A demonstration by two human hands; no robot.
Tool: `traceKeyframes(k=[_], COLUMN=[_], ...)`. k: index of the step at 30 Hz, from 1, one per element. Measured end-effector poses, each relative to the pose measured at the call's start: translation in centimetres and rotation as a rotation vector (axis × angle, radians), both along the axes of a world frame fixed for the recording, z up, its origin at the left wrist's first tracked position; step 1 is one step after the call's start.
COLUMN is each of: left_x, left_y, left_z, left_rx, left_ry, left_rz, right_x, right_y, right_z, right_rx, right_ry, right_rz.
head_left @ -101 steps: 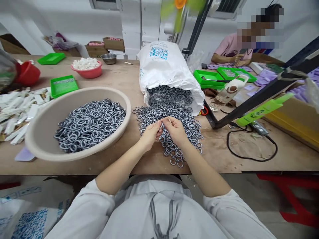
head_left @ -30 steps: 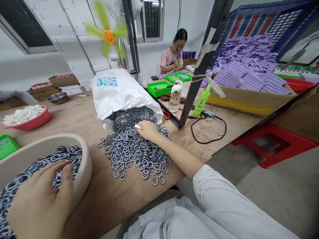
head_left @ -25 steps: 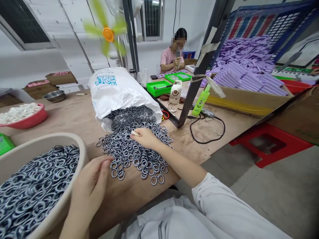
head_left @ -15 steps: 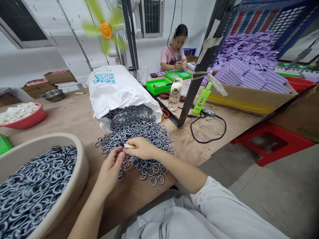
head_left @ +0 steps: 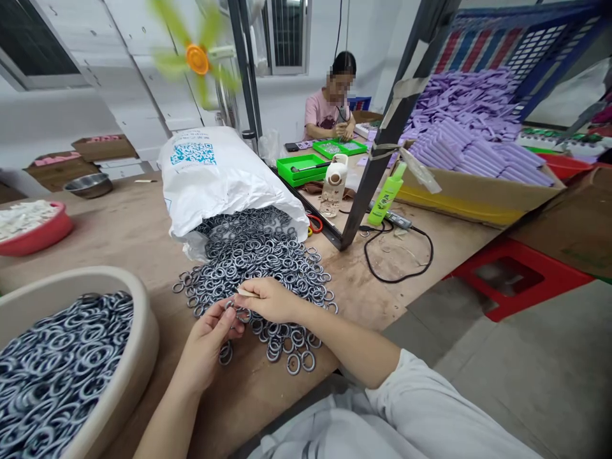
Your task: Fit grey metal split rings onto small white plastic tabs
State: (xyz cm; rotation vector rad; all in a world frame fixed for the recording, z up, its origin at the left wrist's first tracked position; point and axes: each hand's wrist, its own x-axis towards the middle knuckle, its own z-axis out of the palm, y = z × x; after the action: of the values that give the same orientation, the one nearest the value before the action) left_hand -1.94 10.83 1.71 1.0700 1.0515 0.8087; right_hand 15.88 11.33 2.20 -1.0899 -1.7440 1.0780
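Note:
My left hand (head_left: 210, 338) pinches a grey ring (head_left: 229, 305) between thumb and fingers, just above the table. Close against it, my right hand (head_left: 270, 299) is closed around a short, flat, cream-coloured piece (head_left: 246, 292); its exact kind is unclear. Both hands meet at the near edge of a heap of loose grey rings (head_left: 268, 258). These rings spill from the mouth of a white woven sack (head_left: 224, 178) lying on its side. To the left of my left hand stands a beige basin (head_left: 149, 325) filled with similar rings (head_left: 71, 357).
A black metal post (head_left: 377, 150) rises from the table, with a bottle (head_left: 333, 185), a green spray bottle (head_left: 387, 196) and a cable (head_left: 430, 255) around it. A red bowl (head_left: 38, 236) holds white pieces. Across the table, a person (head_left: 329, 111) works behind green trays (head_left: 302, 171).
The cream piece has tilted and its dark tip no longer shows. A grey ring is now visible in my left fingers. The whole view has shifted slightly.

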Motion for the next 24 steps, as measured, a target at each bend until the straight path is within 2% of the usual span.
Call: traceKeyframes(k=[8, 19, 24], left_x=[-0.2, 0.1, 0.0], left_y=[0.1, 0.0, -0.1], left_z=[-0.6, -1.0, -1.4], left_rx=[-0.026, 0.104, 0.091], left_ry=[0.021, 0.016, -0.031], left_rz=[-0.018, 0.066, 0.061], right_x=[-0.3, -0.3, -0.4], right_y=[-0.4, -0.6, -0.5], right_z=[-0.3, -0.2, -0.5], right_rx=[-0.041, -0.019, 0.001], right_ry=[0.037, -0.018, -0.074], right_rz=[0.011, -0.096, -0.115])
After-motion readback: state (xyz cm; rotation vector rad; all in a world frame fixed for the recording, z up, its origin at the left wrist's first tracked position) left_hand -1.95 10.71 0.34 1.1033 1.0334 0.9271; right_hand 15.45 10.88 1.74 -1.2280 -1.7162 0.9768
